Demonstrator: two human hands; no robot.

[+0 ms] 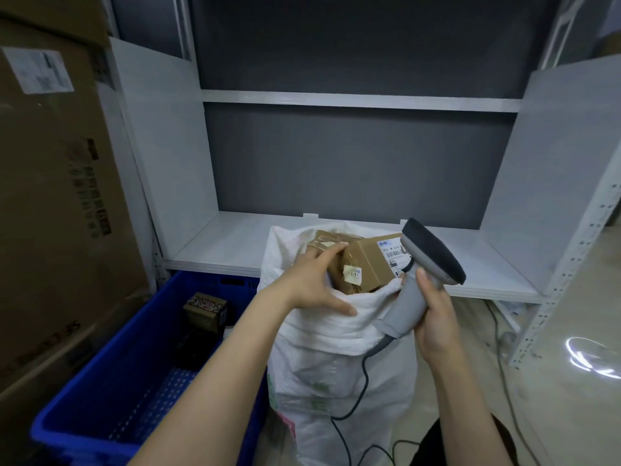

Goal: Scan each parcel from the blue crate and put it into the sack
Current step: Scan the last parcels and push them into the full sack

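Left hand [312, 280], fingers straight and spread, rests on a cardboard parcel [369, 260] in the sack [336, 364] mouth (label upward); right hand [437, 321] fingers grip the scanner [426, 253].

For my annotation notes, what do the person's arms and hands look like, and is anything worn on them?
The left hand and right hand are bare: no gloves, and no watch, ring or wristband is visible. The left forearm and right forearm are uncovered to the frame's edge; no sleeve shows.
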